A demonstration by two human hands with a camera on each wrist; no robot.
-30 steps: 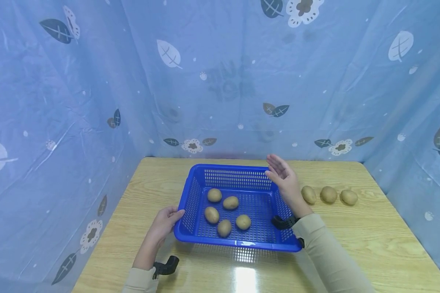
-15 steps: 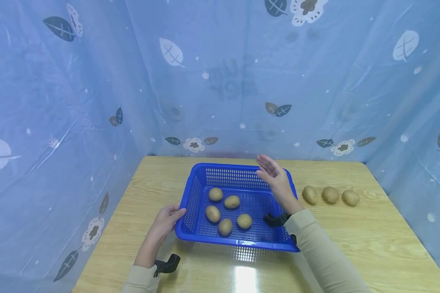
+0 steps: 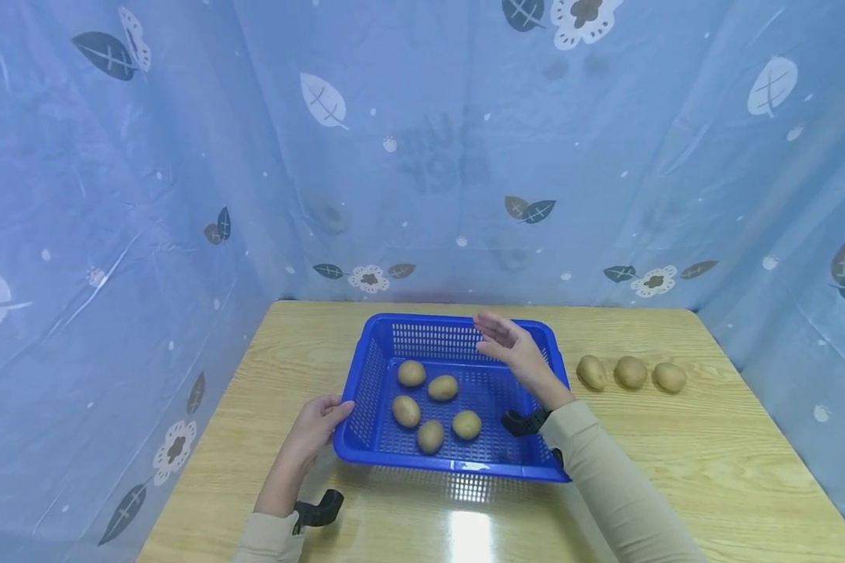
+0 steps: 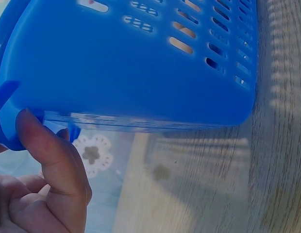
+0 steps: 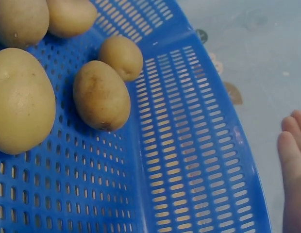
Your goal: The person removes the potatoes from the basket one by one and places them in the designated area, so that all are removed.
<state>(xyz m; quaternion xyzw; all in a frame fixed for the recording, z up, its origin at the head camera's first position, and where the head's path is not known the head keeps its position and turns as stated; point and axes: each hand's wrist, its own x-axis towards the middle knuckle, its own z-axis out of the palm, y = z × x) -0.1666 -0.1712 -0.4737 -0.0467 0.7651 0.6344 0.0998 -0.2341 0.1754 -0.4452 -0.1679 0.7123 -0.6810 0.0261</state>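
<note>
A blue plastic basket [image 3: 422, 463] with slotted walls stands on the table in the head view. Several potatoes [image 3: 406, 411] lie inside it, mostly toward its left half. My left hand [image 3: 314, 426] grips the basket's left rim, thumb over the top. From below, the left wrist view shows curled fingers [image 4: 53, 150] at the rim's underside. Over the right part of the basket, my right hand [image 3: 510, 350] is raised with its fingers extended and holds nothing. The right wrist view has potatoes [image 5: 102, 94] on the slotted floor, with part of the hand [image 5: 293, 165] at the edge.
Three more potatoes [image 3: 631, 373] sit in a row on the wooden table [image 3: 704, 446], right of the basket. A blue patterned curtain [image 3: 422, 172] hangs behind and along both sides. Each wrist wears a black camera mount [image 3: 320, 510].
My right hand has moved left across the basket, from its right rim toward the middle, and dipped slightly. The left hand, the basket and the potatoes keep their places.
</note>
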